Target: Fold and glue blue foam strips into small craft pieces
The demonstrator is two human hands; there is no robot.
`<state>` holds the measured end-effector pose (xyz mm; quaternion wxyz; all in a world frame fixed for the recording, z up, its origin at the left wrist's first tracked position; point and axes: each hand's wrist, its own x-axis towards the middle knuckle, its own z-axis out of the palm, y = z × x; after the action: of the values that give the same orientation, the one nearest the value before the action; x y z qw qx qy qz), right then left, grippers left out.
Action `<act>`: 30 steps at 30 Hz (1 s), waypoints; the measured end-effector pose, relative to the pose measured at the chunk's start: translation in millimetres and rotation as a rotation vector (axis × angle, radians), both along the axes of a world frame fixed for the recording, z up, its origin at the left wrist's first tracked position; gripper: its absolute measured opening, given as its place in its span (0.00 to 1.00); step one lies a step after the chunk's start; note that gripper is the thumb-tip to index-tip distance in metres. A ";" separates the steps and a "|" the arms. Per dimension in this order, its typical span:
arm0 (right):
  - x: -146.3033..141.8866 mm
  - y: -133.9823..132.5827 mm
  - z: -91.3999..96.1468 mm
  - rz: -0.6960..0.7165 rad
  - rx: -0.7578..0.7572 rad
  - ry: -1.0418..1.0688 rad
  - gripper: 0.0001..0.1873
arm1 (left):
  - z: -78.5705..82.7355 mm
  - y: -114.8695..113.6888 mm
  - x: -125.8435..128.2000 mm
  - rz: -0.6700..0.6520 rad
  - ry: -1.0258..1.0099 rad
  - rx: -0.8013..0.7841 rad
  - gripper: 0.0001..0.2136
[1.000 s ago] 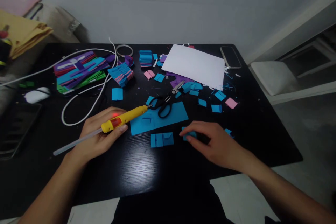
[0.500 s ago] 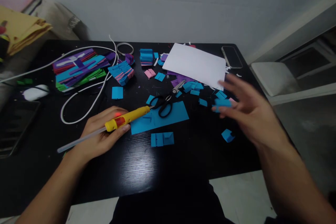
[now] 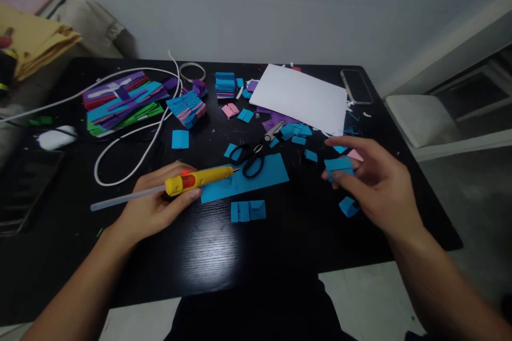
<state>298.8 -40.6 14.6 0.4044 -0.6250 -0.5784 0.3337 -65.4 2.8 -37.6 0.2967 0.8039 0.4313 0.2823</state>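
Note:
My left hand [image 3: 160,200] is closed around a yellow glue gun [image 3: 204,179] with a clear glue stick [image 3: 124,199] jutting from its back end. The nozzle points right, over a blue paper strip [image 3: 268,170] on which black-handled scissors [image 3: 254,162] partly lie. Between thumb and fingers, my right hand [image 3: 378,189] pinches a small folded blue paper piece [image 3: 338,165] above the right side of the table. Just below that hand lies another folded blue piece [image 3: 349,206]. A joined blue paper piece [image 3: 248,211] rests in front of the strip.
White paper sheets [image 3: 300,98] lie at the back, with several blue scraps [image 3: 296,131] before them. A phone [image 3: 356,87] is at the back right. A white cable [image 3: 96,168] loops on the left near bundled coloured strips [image 3: 124,101] and a white mouse [image 3: 57,138].
My right hand has come slightly down and steadied, still holding the blue paper piece. The glue gun has shifted slightly to the right in the picture.

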 end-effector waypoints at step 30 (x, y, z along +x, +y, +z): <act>-99.5 29.6 -45.7 0.155 -0.582 1.003 0.26 | 1.4 19.6 64.3 0.108 -0.569 -0.803 0.09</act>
<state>199.4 -11.0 -31.1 0.4147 -0.4321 -0.2448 0.7625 -1.0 22.4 -36.2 0.6742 0.4934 0.4488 0.3171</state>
